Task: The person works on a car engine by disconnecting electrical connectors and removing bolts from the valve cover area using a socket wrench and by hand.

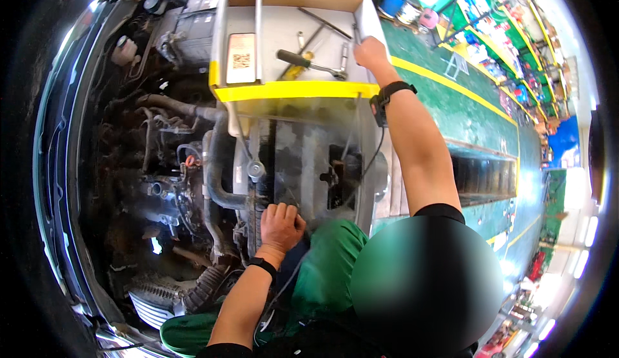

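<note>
My right hand [372,53] is at the right wall of an open cardboard box [296,92], its fingers curled. A thin dark rod stands beside those fingers; what they grip, if anything, is hidden. Inside the box lie a ratchet wrench [309,65] with a dark handle, a yellow-handled tool [296,70], a long dark bar [324,23], a small socket piece [344,55] and a phone-shaped item [242,58] with a square code. Lower down, my left hand [282,226] rests with curled fingers at the front edge of the engine bay, next to a black hose [222,187].
The box sits across the front of a vehicle's open engine bay, above hoses, pipes and a corrugated air duct [206,287]. A floor pit [483,177] lies to the right in the green floor. Shelves [503,48] with goods stand beyond. A blurred patch hides the lower right.
</note>
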`<state>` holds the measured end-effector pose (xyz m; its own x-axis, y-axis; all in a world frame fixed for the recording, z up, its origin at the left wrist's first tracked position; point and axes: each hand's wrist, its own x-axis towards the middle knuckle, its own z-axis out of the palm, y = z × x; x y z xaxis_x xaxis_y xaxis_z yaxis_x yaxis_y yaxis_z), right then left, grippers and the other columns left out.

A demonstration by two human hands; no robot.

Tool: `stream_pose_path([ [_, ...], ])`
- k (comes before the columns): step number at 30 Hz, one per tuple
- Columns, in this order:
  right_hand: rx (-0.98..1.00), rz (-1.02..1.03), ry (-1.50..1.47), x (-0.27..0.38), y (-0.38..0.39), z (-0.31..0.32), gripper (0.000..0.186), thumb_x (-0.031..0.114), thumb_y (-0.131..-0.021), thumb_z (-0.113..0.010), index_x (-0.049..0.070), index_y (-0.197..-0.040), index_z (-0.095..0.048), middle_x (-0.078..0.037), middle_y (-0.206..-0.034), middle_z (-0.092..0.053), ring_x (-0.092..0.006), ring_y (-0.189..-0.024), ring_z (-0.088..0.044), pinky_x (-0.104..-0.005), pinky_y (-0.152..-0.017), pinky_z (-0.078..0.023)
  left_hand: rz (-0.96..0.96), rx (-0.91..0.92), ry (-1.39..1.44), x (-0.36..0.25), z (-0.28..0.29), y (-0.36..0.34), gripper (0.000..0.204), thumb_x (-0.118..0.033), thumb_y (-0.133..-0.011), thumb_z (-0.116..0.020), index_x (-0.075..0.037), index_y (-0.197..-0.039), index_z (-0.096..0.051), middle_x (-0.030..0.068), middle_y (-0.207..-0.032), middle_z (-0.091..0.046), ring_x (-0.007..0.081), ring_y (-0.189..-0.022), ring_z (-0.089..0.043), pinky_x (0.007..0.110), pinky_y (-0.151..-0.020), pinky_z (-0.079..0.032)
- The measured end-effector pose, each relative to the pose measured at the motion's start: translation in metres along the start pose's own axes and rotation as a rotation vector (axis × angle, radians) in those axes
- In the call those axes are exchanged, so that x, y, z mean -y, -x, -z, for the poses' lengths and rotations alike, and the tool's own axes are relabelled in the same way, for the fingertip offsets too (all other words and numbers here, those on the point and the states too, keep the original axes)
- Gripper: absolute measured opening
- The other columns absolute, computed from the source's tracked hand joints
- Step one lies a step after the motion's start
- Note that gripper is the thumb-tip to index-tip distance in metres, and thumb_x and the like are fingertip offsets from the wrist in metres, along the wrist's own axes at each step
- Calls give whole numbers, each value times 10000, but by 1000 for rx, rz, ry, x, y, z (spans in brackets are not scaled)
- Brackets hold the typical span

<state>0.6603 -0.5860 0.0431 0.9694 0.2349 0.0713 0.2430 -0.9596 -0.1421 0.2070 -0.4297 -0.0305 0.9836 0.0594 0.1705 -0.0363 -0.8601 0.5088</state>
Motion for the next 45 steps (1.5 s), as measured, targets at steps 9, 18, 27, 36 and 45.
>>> stream_pose_path([
  [9,211,-223,146,-42,-41,-54,363,229,-890,-549,-7,-1129,-686,-274,-1198,-643,-417,-1154,-611,-486,-963,-499,27,1,89,3,16,-2,164,-232,-721,-671,-132,-815,-582,55,-819,-523,261,-853,-557,401,-750,-477],
  [18,3,-173,183,-65,-71,-94,373,259,-935,-469,-10,-887,-722,-247,-840,-707,-390,-771,-708,-480,-713,-564,14,-28,103,10,8,18,248,-236,-716,-689,-126,-911,-585,38,-887,-517,227,-885,-532,363,-750,-443],
  [27,-265,111,-601,93,92,41,351,327,-1006,-551,21,-1073,-709,-52,-768,-690,-114,-646,-618,-293,-587,-488,22,-90,140,11,10,21,290,-283,-715,-705,-117,-910,-567,51,-924,-513,229,-936,-521,370,-771,-433],
  [36,258,548,-430,210,242,-51,269,232,-1006,-526,-17,-986,-627,-175,-751,-673,-335,-705,-674,-439,-681,-500,29,-47,208,10,1,15,337,-283,-769,-681,-113,-1050,-610,37,-1074,-573,221,-1073,-528,371,-866,-449],
  [45,-149,545,-210,229,273,-118,236,209,-983,-496,-3,-937,-590,-222,-901,-619,-424,-855,-590,-514,-752,-457,420,-297,605,59,95,59,179,-177,-837,-645,-40,-948,-617,169,-923,-638,370,-932,-611,461,-825,-499],
])
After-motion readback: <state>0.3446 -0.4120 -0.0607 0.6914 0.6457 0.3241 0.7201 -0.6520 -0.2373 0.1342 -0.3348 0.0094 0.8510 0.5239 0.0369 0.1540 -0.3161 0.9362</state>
